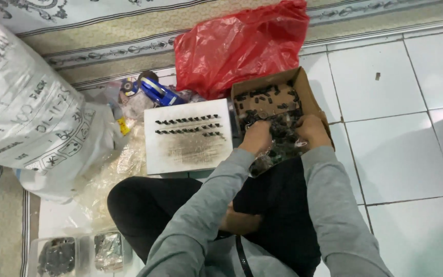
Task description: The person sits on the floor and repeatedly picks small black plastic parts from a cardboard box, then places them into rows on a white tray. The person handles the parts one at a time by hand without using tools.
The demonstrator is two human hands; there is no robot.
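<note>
Head cam view, looking straight down at someone sitting cross-legged on a white tiled floor [396, 154], grey sleeves, black trousers.

Both hands are down in an open cardboard box [311, 95] that's full of small black parts [283, 125]. The left hand [256, 137] sits at the near left side of the pile, fingers curled in among the pieces. The right hand [312, 131] is just beside it on the right, also curled down into the pile. Honestly can't tell if either hand is actually pinching a piece or only resting in the heap, since the fingertips are buried. A crinkly clear plastic bag [267, 161] shows at the near edge of the box, under the wrists.

Just left of the box, touching it, there's a flat metal plate [188, 149] with two neat rows of the same little black parts [188, 126] standing across its upper half.

Behind the box is a red plastic bag [237, 46]. Up left of the plate lies a blue tool [157, 92] among clear wrapping. A big white sack [21, 102] with handwriting fills the left side. Bottom left, clear plastic tubs [73, 254] hold more dark bits.
</note>
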